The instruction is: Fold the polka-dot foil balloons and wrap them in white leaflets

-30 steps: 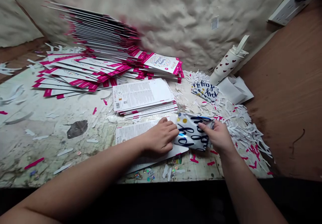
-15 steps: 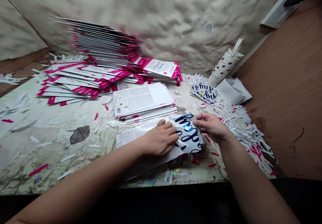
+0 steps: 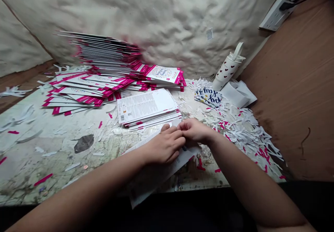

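Note:
My left hand (image 3: 164, 145) lies with curled fingers on a white printed card sleeve (image 3: 153, 173) at the table's front edge and presses it down. My right hand (image 3: 194, 131) meets it fingertip to fingertip, pinched at the sleeve's right end. The folded foil balloon with dark blue lettering is almost wholly hidden under both hands; only a dark sliver (image 3: 184, 149) shows. The sleeve's near corner hangs over the table edge.
A stack of white printed cards (image 3: 146, 106) lies just behind my hands, and a big fanned pile of pink-edged cards (image 3: 104, 65) further back. Another folded balloon (image 3: 208, 96), a heart-print bottle (image 3: 226, 70), white sheets (image 3: 238, 93) and paper shreds (image 3: 242, 131) fill the right side.
The foil balloon, held between both hands beside the sleeve, has gone leftward out of sight. My right hand has moved left to touch my left hand.

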`<state>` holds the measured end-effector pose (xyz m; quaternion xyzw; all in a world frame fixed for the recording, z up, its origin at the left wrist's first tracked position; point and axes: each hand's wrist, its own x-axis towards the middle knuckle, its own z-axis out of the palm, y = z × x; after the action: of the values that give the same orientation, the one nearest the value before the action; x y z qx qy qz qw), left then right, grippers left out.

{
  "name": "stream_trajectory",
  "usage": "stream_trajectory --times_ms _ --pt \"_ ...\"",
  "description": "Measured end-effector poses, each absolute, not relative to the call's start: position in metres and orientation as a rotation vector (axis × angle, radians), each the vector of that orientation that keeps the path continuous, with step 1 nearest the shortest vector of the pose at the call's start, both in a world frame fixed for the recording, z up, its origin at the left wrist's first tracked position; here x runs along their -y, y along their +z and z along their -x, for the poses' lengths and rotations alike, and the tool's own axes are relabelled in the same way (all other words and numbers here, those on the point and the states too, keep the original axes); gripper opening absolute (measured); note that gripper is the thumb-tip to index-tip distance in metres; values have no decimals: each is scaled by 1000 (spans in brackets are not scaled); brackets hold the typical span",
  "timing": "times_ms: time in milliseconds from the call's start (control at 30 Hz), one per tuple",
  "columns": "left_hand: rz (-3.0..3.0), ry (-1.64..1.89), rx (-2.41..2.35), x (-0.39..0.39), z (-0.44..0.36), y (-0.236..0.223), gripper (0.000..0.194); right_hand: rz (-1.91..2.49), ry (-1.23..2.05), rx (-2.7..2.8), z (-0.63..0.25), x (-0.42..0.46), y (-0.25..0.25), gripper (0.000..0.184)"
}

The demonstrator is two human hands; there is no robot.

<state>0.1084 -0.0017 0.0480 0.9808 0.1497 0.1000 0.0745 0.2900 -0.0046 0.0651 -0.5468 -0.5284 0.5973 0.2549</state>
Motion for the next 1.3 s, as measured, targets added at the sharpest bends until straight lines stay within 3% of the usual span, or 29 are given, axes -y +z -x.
stream_trajectory --times_ms 67,133,200,267,333,400,467,567,767,1167,1300 --pt "-2949 357 -550 2 -103 53 13 1444 1449 1480 -296 14 74 15" --pt "-2959 486 -698 3 -98 61 14 1395 1184 1453 -299 27 82 40" --pt "-2978 709 -785 6 -95 74 12 1282 1136 1387 -295 42 83 51" --pt "-2948 1115 -866 10 -92 87 15 1136 1222 1323 -287 53 81 37" --pt "-2709 1707 -972 12 -88 96 37 1064 1154 1235 -280 57 76 21" --pt "-2366 1923 -1014 12 -82 99 61 1052 1046 1165 -277 55 73 21" --pt "-2174 1621 -908 10 -78 93 70 1031 1054 1147 -275 50 69 26" --pt "-1994 1132 -722 10 -79 78 67 980 1113 1167 -270 43 65 39" --pt "-1722 1117 -627 9 -80 79 58 903 1192 1231 -268 43 71 50" --pt "-1573 1151 -673 7 -79 85 69 967 1171 1255 -272 41 75 49" --pt "-1371 1022 -723 10 -75 96 49 1049 1097 1257 -281 36 91 40"
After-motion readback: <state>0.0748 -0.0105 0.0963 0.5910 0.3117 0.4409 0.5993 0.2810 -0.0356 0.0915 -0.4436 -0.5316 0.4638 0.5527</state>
